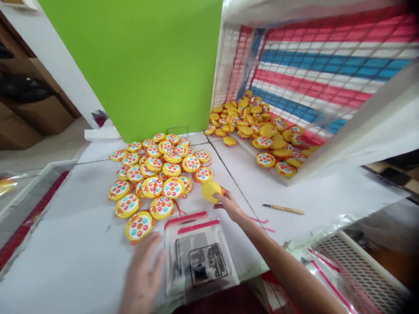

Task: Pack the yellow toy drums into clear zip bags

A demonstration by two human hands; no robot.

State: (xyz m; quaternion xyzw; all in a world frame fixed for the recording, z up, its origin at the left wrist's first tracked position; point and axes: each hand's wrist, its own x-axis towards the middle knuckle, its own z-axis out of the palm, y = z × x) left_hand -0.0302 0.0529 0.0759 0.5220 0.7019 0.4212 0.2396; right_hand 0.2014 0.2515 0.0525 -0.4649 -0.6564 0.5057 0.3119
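My right hand grips a round yellow toy by its edge, between thumb and fingers, with the plain yellow side facing me. Beside it is a heap of similar toys, most showing white faces with coloured dots; some have orange cords. My left hand is smeared by motion at the front, its thumb apart from the fingers and nothing in it. Just right of that hand lie overlapping clear plastic bags with pink-red top strips and black print.
Behind the heap rises a green board. At right, more yellow toys spill from a mesh-sided bin lined with striped sheeting. A wooden-handled tool and pink cords lie on the white table. A white basket stands below.
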